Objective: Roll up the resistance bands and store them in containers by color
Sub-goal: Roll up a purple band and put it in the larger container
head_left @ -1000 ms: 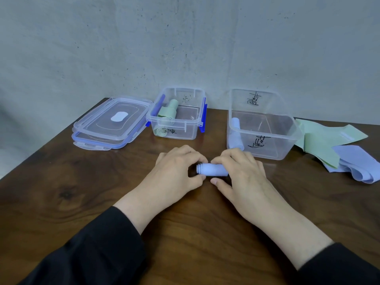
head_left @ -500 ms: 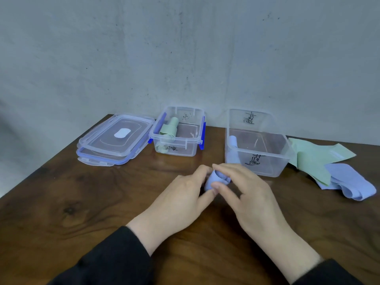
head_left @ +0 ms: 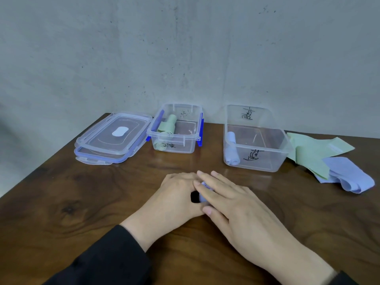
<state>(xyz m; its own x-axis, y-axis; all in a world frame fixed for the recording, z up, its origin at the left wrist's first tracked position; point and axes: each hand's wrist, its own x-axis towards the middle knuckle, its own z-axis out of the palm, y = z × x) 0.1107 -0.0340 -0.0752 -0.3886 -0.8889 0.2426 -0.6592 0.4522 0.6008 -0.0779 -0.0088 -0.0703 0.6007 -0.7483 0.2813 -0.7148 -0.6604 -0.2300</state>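
A rolled light-blue band (head_left: 203, 196) sits low over the wooden table (head_left: 72, 206) in the middle, mostly hidden between my hands. My right hand (head_left: 234, 206) lies over it with fingers across the top and the thumb beneath, pinching it. My left hand (head_left: 174, 200) curls against its left end. A clear container (head_left: 178, 138) with blue clips at the back centre holds green rolls (head_left: 167, 126). To its right, a larger clear container (head_left: 259, 148) holds one blue roll (head_left: 232, 150) along its left wall.
Two clear lids (head_left: 113, 138) are stacked at the back left. At the right lie an unrolled green band (head_left: 308, 153) and a loose blue band (head_left: 349, 177). A grey wall stands right behind the table; the table's left edge runs diagonally.
The blue roll turned from lying sideways between both hands to pointing more away from me. My right fingers now cover it. The view has shifted.
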